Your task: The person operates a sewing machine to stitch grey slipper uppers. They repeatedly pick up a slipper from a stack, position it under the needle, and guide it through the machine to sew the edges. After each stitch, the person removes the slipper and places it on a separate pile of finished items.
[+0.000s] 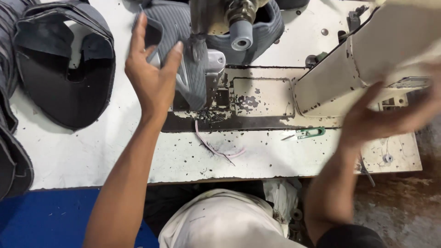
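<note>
While my left hand (149, 76) presses against the grey ribbed shoe upper (188, 55) under the sewing machine's needle head (216, 18), its fingers are spread and only lightly curled — thumb and forefinger pinch the near edge of the fabric, the rest lie loose against it. That upper sits on the machine bed just left of the worn metal needle plate (262, 96), partly draped over the presser area. My right hand (390, 117) is blurred with motion beside the cream machine arm (363, 64); its fingers look extended, but I cannot tell whether they touch or hold anything. On the chipped white table (92, 151) a pair of green thread snips (310, 133) lies near that hand, and a pink thread scrap (216, 147) curls at the front edge of the bed. A stack of dark shoe uppers (64, 64) rests at the far left — well apart from the machine. Blue cloth (46, 216) shows below the table.
</note>
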